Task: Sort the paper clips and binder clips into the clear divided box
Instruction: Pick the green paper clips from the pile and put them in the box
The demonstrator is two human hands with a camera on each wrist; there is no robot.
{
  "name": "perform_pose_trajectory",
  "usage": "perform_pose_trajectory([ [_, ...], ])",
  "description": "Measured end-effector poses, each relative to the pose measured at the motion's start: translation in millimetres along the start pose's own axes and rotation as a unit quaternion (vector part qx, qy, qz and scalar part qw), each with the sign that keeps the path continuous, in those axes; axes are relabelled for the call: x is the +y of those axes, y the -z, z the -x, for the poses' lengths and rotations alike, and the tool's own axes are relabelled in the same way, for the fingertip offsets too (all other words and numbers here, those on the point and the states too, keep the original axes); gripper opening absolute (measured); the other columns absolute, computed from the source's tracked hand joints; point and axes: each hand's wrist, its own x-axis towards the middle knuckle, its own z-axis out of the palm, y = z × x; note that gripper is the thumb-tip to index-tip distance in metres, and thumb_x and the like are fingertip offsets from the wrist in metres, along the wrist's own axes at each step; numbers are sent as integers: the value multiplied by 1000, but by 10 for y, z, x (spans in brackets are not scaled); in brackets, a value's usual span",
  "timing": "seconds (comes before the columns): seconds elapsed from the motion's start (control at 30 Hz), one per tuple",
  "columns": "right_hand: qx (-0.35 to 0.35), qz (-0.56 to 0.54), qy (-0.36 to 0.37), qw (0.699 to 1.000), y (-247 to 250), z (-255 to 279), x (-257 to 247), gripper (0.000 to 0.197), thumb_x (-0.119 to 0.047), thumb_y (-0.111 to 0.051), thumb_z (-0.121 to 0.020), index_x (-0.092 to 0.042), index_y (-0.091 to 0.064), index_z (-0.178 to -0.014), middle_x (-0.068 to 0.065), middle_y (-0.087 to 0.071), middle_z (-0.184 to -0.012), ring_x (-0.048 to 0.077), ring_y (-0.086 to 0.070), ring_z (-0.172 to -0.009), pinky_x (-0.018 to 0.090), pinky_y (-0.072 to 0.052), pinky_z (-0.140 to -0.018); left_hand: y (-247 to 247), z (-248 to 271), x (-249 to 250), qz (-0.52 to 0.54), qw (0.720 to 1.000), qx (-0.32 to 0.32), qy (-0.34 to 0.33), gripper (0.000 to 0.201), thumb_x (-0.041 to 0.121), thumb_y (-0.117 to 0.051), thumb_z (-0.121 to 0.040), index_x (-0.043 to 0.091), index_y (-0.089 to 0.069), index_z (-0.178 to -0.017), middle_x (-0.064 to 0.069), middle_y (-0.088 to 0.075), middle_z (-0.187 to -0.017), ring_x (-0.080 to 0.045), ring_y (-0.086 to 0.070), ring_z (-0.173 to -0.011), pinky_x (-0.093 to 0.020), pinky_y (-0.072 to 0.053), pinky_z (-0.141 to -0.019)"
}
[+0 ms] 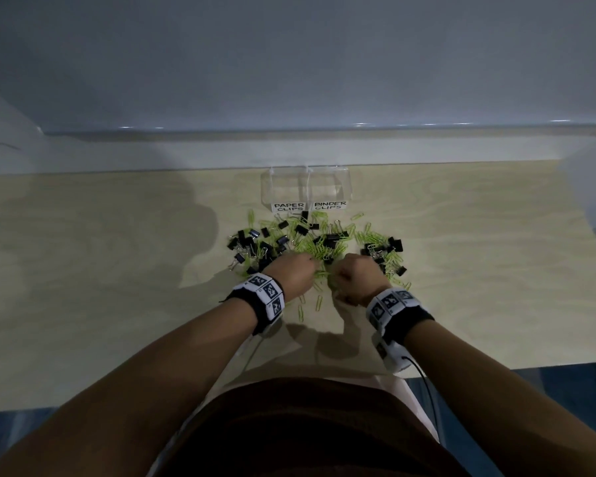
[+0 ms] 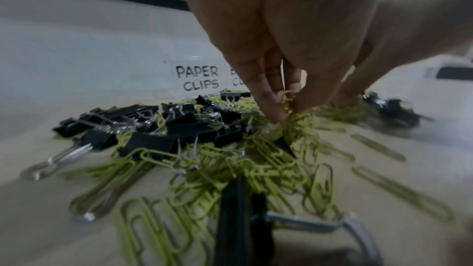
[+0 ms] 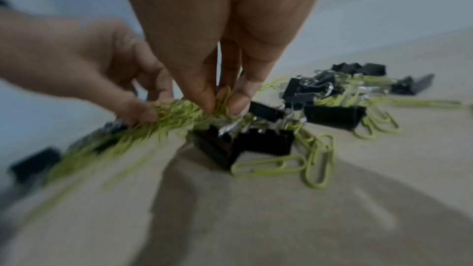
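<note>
- Both hands are down in the pile right in front of the clear divided box [image 1: 306, 187]. The left hand [image 1: 295, 275] pinches a tuft of green paper clips [image 2: 294, 120] between fingertips and thumb, and the right hand [image 1: 353, 278] pinches its own little bunch beside it.
- Both box compartments, labelled PAPER CLIPS and BINDER CLIPS, look empty so far, so I'd say sorting has barely started.
- The pile sits on the desk [image 1: 479, 270] just in front of the box, with black binder clips [image 1: 252, 242] mixed all through it.
- Biggest risk, I reckon: the paper clips are tangled, so lifting a bunch could drag a binder clip along into the wrong compartment.
- Loose ones could also drop out of the pinch on the way to the box, or get flicked further from it towards the desk's near edge.
- The box is light-looking plastic, so bumping it with a wrist might shove it back.
</note>
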Motion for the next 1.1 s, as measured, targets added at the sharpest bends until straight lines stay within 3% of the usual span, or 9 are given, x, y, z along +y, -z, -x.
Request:
perform_pose_trajectory([
  [0.1,-5,-148,-129,981,120,-44,86,5,-4,-69,-77,-7,-73,-73,1,-69,-75,5,-57,-58,12,-48,-60,108,61,-99,151,986,38,51,9,11,-55,-87,7,-64,-86,-6,-66,-86,-18,-62,-75,-27,-49,-66],
  [0.17,-25,-243,-184,952,204,-72,122,3,-9,-72,-78,-10,-74,-78,2,-73,-79,14,-67,-70,21,-56,-67,240,88,-166,237,964,75,91,9,15,-61,-87,9,-66,-91,-1,-67,-90,-13,-63,-79,-21,-50,-71],
  [0.37,-18,-338,-192,921,667,-485,-93,7,-9,-70,-79,-7,-72,-85,3,-73,-80,12,-66,-66,23,-57,-61,782,-155,-475,319,905,219,180,12,18,-62,-88,9,-66,-95,1,-67,-88,-8,-62,-74,-11,-43,-62],
  [0.5,43,-342,-189,920,874,-1010,-407,9,-9,-71,-77,-3,-70,-84,6,-72,-81,15,-70,-75,24,-58,-68,1006,-433,-624,332,876,271,220,9,12,-65,-84,6,-68,-90,-8,-71,-87,-18,-67,-76,-26,-56,-69],
  [0.67,67,-279,-206,936,824,-1504,-670,6,-17,-75,-77,-12,-73,-80,3,-73,-81,12,-70,-74,30,-59,-71,1040,-555,-642,254,899,255,248,12,12,-63,-83,10,-68,-94,-13,-70,-99,-23,-65,-87,-27,-52,-77],
  [0.77,78,-173,-158,969,759,-1464,-700,12,-12,-68,-82,-12,-72,-94,3,-72,-96,12,-67,-84,23,-54,-79,978,-406,-586,201,918,256,228,30,12,-60,-87,5,-62,-116,-12,-66,-115,-24,-62,-106,-34,-48,-96],
  [0.83,74,-127,-101,984,715,-1282,-654,15,-7,-59,-88,-11,-70,-97,4,-71,-100,12,-65,-84,20,-52,-79,856,-237,-480,180,928,259,197,25,9,-56,-89,7,-63,-113,-11,-67,-110,-24,-63,-99,-37,-50,-93],
  [0.93,2,-48,-23,999,551,-870,-443,21,-4,-51,-90,-12,-70,-92,5,-71,-95,14,-65,-79,26,-56,-78,519,-19,-282,173,961,163,140,22,9,-56,-89,10,-65,-109,-8,-66,-104,-22,-63,-90,-35,-52,-86],
  [1.1,-70,82,72,992,182,-439,-75,45,10,-52,-78,-17,-65,-113,1,-60,-120,26,-52,-104,38,-50,-88,-43,6,-33,82,992,48,84,51,23,-63,-86,7,-48,-132,-10,-42,-135,-26,-38,-126,-37,-39,-105],
])
